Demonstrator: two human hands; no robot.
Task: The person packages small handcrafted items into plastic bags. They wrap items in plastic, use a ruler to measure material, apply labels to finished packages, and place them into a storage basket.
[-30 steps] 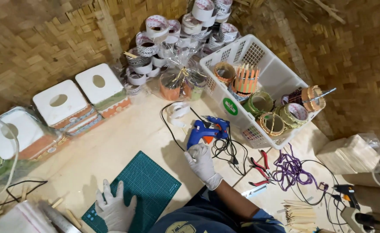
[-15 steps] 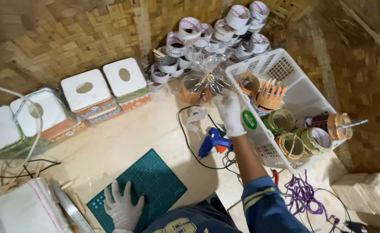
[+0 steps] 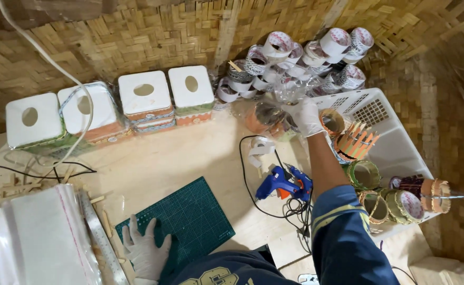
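Four white square tissue-box covers (image 3: 142, 97) with oval openings on top stand in a row along the woven bamboo wall (image 3: 137, 37), their sides banded in orange and green. To their right, a heap of white tape rolls (image 3: 300, 58) with printed red and dark patterning is stacked against the wall. Below the heap, a crinkled clear plastic bag (image 3: 290, 95) wraps round orange containers, and the white-gloved right hand (image 3: 307, 116) touches it. At the lower left of the desk (image 3: 153, 163), a stack of clear plastic sleeves (image 3: 31, 237) lies flat.
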